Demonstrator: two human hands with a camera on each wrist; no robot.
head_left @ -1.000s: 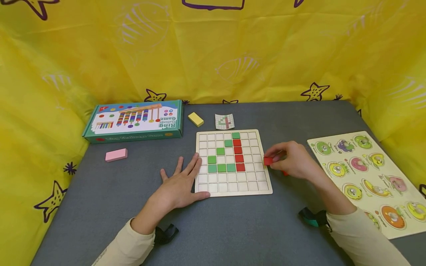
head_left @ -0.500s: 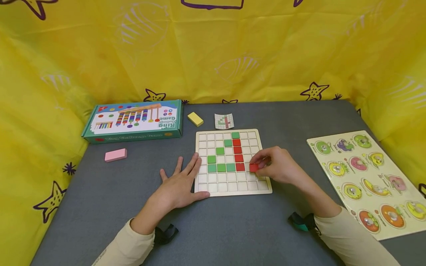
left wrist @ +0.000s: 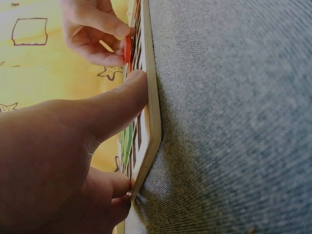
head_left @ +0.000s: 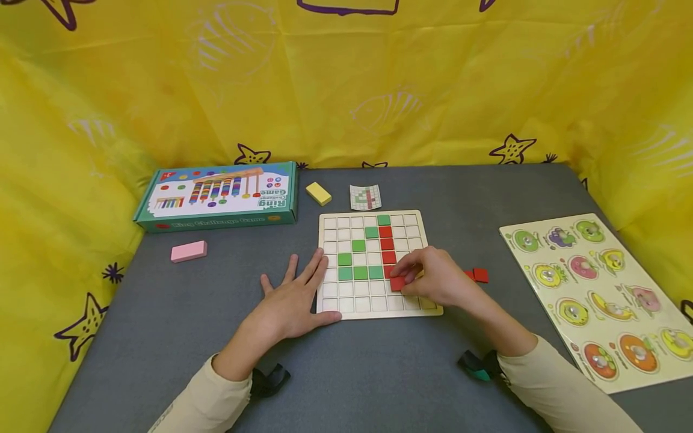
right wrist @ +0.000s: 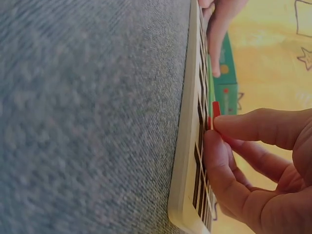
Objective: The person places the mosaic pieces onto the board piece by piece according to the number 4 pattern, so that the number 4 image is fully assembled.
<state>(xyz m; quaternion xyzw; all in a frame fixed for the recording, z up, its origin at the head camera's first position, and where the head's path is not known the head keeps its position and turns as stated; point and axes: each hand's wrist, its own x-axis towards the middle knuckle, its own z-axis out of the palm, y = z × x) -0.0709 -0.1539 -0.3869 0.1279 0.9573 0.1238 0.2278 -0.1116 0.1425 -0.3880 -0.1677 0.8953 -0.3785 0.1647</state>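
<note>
A wooden grid board (head_left: 357,305) lies on the grey table, with a diagonal and a row of green tiles (head_left: 360,273) and a column of red tiles (head_left: 387,243) in its squares. My right hand (head_left: 433,276) pinches a red square tile (head_left: 397,283) between thumb and fingers, close over the board just below the red column. In the right wrist view this tile (right wrist: 217,108) stands tilted at the fingertips. My left hand (head_left: 287,304) rests with spread fingers along the board's left edge, its thumb (left wrist: 129,95) lying on the near rim.
Loose red tiles (head_left: 480,275) lie right of the board, partly behind my right wrist. A small pattern card (head_left: 365,197) and a yellow block (head_left: 318,193) sit behind it. Further left are a ring game box (head_left: 216,195) and a pink block (head_left: 189,251). A fruit puzzle board (head_left: 563,288) lies at right.
My right hand has carried the red tile leftward from beyond the board's right edge to below the red column, uncovering loose red tiles. The left hand has stayed in place.
</note>
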